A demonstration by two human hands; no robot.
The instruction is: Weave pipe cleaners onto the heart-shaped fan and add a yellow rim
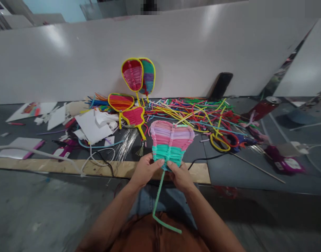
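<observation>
Between my two hands is a heart-like fan made of pipe cleaners (171,140), pink and lilac at the top and turquoise at the bottom. My left hand (150,168) grips its lower left edge, thumb on the front. On the lower right, my right hand (180,173) pinches it the same way, its thumb close to the left one. The fingers behind the fan are hidden. A loose green pipe cleaner (157,201) hangs from the fan's lower tip and bends to the right above my lap.
Finished yellow-rimmed fans (133,75) lean on the white panel. Loose pipe cleaners (186,112) spread across the table. At right are a phone (221,86), a red can (265,108), yellow-handled scissors (220,142) and a purple glue gun (283,159). White paper (93,126) lies left, beside wires (127,141).
</observation>
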